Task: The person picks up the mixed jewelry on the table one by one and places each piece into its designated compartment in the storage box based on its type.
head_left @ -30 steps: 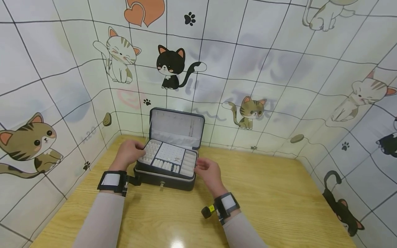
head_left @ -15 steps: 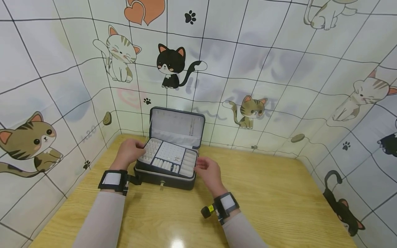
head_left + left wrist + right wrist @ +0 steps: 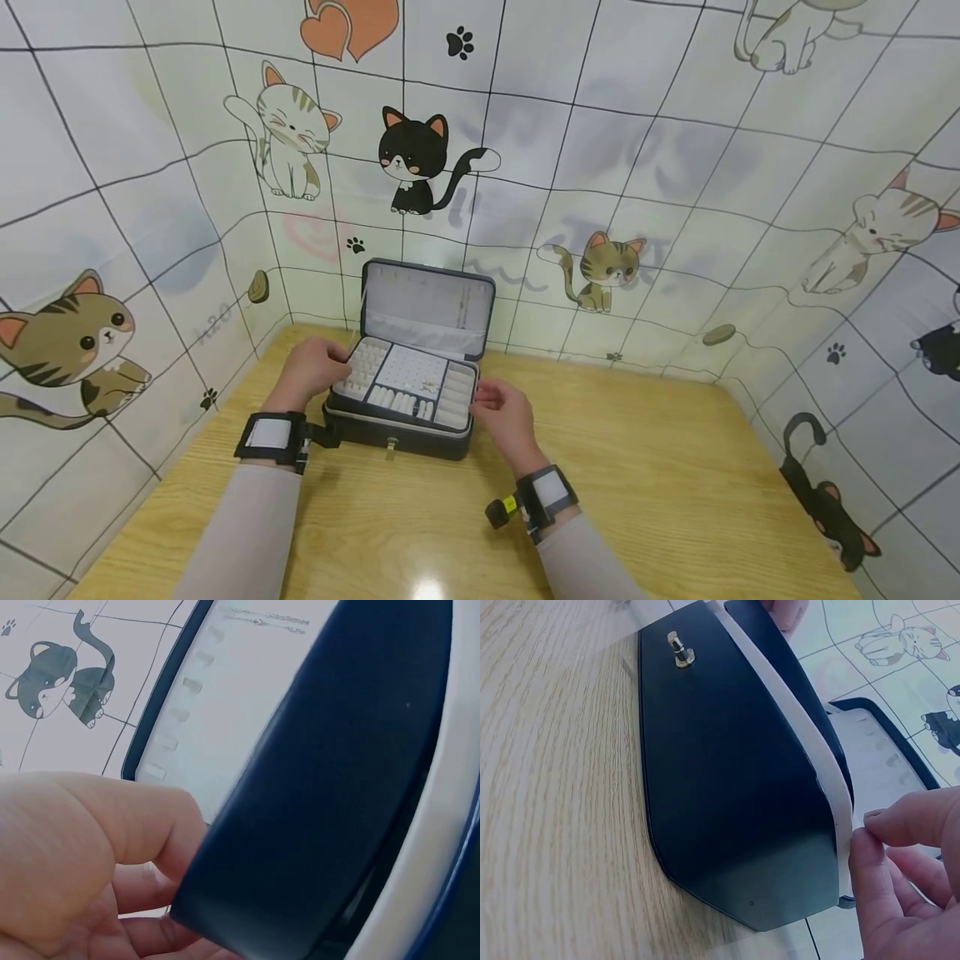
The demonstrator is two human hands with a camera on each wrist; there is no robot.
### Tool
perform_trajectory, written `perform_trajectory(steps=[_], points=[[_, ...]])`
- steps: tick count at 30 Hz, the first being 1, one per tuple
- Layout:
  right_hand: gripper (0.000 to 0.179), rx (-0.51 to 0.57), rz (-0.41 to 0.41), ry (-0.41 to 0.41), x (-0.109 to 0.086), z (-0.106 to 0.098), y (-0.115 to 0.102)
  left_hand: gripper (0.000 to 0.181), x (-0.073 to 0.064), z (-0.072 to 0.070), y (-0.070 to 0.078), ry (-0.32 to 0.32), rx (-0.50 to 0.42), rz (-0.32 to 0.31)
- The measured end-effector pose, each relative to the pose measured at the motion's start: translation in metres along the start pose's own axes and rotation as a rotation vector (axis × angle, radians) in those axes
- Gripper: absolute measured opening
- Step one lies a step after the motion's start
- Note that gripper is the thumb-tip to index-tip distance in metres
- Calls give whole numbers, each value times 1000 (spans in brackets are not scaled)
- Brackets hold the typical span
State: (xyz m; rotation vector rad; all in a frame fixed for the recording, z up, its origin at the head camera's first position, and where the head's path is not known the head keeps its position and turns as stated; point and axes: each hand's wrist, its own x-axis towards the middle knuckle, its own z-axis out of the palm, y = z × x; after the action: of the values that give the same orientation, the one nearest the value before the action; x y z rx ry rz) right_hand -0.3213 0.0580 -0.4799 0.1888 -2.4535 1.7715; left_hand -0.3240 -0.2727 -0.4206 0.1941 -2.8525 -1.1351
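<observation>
A dark navy jewelry box (image 3: 397,439) stands on the table, its lid (image 3: 427,304) raised at the back. Over its base a lift-out jewelry tray (image 3: 408,369), with white padded compartments, sits tilted, its left end higher. At that left end my left hand (image 3: 309,371) grips the tray, thumb above and fingers below its dark wall (image 3: 300,780) in the left wrist view. On the other side my right hand (image 3: 506,417) pinches at the tray's right edge, low against the box's pale rim (image 3: 810,742). Exactly where the right fingertips meet the tray is partly hidden.
The light wooden table (image 3: 630,492) extends in front and to the right. A cloth wall (image 3: 510,167) printed with cats and grid lines surrounds it, close behind the lid. A gold clasp (image 3: 392,444) is on the box's front.
</observation>
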Motion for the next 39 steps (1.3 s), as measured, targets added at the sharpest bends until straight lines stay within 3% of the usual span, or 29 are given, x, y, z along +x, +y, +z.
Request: perform_trajectory(steps=[9, 32, 39], points=[[38, 11, 2, -5, 0, -1, 4, 37, -4, 1, 7, 7, 26, -9], [34, -5, 13, -20, 0, 0, 4, 28, 0, 9, 0, 17, 84, -20], [32, -6, 27, -10, 0, -1, 2, 25, 1, 14, 2, 31, 143, -32]])
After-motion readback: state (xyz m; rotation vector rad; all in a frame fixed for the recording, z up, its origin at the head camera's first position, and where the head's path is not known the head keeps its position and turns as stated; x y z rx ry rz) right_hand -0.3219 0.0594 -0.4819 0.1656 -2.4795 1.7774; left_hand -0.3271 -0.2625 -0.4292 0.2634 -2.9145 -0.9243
